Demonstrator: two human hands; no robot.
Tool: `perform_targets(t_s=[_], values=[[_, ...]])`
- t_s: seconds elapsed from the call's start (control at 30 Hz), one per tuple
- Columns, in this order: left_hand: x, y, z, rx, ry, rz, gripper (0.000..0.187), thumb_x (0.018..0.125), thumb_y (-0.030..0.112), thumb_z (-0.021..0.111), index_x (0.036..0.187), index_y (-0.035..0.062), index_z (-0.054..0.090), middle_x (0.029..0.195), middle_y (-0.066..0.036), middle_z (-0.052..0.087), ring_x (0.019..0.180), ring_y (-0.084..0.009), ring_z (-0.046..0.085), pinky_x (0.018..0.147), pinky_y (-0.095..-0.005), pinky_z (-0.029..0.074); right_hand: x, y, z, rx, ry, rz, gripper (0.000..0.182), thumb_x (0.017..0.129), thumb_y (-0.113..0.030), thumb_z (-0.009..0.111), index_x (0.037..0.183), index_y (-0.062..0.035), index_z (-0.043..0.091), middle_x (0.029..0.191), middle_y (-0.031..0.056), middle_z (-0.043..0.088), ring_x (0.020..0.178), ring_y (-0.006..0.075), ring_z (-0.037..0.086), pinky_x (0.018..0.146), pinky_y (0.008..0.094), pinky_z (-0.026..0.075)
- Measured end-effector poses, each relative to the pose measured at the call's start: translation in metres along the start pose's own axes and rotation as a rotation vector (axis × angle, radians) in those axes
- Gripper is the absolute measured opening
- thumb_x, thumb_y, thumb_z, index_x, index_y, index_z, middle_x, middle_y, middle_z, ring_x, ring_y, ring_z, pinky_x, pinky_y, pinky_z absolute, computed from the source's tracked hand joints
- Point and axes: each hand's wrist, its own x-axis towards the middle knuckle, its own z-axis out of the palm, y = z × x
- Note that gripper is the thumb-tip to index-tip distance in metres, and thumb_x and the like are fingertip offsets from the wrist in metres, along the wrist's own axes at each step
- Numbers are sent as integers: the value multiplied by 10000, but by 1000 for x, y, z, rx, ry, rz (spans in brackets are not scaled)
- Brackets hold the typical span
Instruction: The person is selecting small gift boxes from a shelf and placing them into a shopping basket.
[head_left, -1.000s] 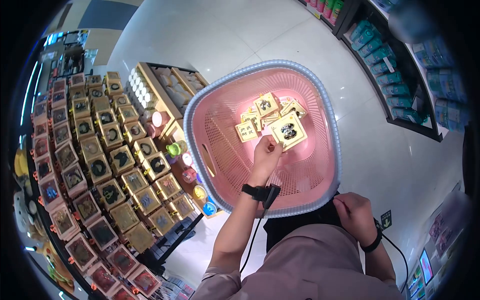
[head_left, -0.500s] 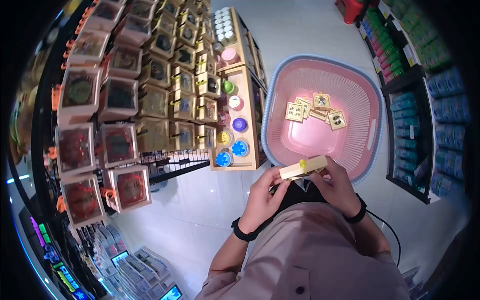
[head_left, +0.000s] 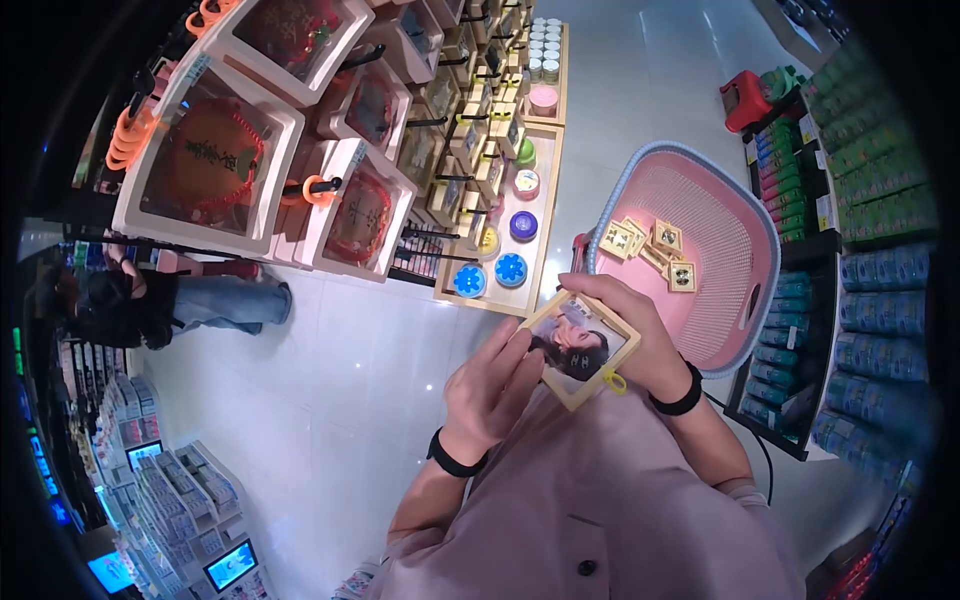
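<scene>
A small square wooden-framed box [head_left: 578,348] is held at my waist, turned so its face shows. Behind its front is a photo of a person's dark hair with small hair clips on it, and a yellow loop hangs from its lower right side. My right hand [head_left: 635,335] grips the upper right edge. On the opposite side, my left hand [head_left: 485,390] lays its fingers over the left corner; its thumb is hidden. Beyond my hands, a pink basket [head_left: 722,275] with a blue rim stands on the floor, with several similar wooden-framed boxes [head_left: 667,238] inside.
To the left, a rack holds larger framed boxes with red bracelets [head_left: 205,165] and small wooden boxes on hooks. A wooden tray [head_left: 545,235] carries colourful-lidded jars. Bottle shelves [head_left: 880,265] line the right. Another person [head_left: 215,300] stands far left; a red stool [head_left: 745,100] is at the back.
The wooden-framed box has turned from edge-on to showing its photo face. My left hand has shifted onto its left corner. The view has swung left, bringing another person into sight.
</scene>
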Motion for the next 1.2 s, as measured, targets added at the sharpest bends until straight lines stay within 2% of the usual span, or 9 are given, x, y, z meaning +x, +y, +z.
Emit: perform_targets(t_s=[0.17,0.37,0.47,0.53,0.6,0.73,0.97,1.1,1.2], values=[[18,-2,-7,-39,-9,113,158,788,-54,766,922,24,734,1061,-144,712,974,-347,721,755,-396,642,-3,-11,2,201,42,106,577,840,-48,758,1385,-27,571,1264,93,658,1120,172,653,979,303,511],[38,1,1,-255,-80,214,268,814,-28,763,1071,10,697,1037,-144,708,915,-305,719,740,-361,614,-17,-16,-8,328,120,204,460,884,-59,721,1323,-1,596,1198,78,682,1082,151,658,956,283,518],[44,2,18,-472,-34,-66,346,843,-1,759,1170,-13,648,1015,-143,703,874,-249,705,764,-322,588,-28,-8,-8,258,188,237,320,935,-89,688,1229,19,622,1086,75,698,982,124,672,875,267,537],[43,-3,24,-766,-116,-432,321,934,36,697,1232,-41,609,1017,-129,705,871,-171,679,783,-290,573,-37,-8,-6,507,233,375,237,964,-116,672,1152,25,638,984,64,703,887,103,678,800,255,545],[49,-8,29,-1111,-154,-826,323,972,40,658,1277,-45,593,1040,-126,704,906,-145,677,794,-282,567,-42,-13,-10,426,239,377,183,987,-160,666,1033,15,635,818,19,671,742,77,660,693,235,526],[43,-6,39,-1113,-237,-816,368,1022,93,600,1343,-71,522,1058,-118,700,903,-153,685,759,-299,588,-51,-11,-15,493,273,423,205,1001,-202,650,959,-2,629,738,6,647,680,73,643,651,222,506],[49,9,37,-1150,-297,-637,952,881,66,739,1600,10,118,1403,-183,498,1249,-248,576,1054,-395,489,-56,-12,-27,603,240,470,339,1017,-307,596,846,-20,648,673,21,640,617,101,637,602,230,499],[45,2,32,-1112,-478,-635,1134,735,101,853,1604,19,129,1621,-178,218,1457,-314,370,1177,-451,362,-56,-11,-32,661,168,486,370,996,-322,596,846,5,684,692,55,671,582,113,642,577,228,500],[41,3,31,-1041,-497,-506,1218,671,144,913,1602,17,138,1640,-183,156,1499,-315,286,1197,-451,328,-55,-13,-34,663,143,506,377,988,-316,594,858,21,703,710,78,691,567,118,647,557,225,498]])
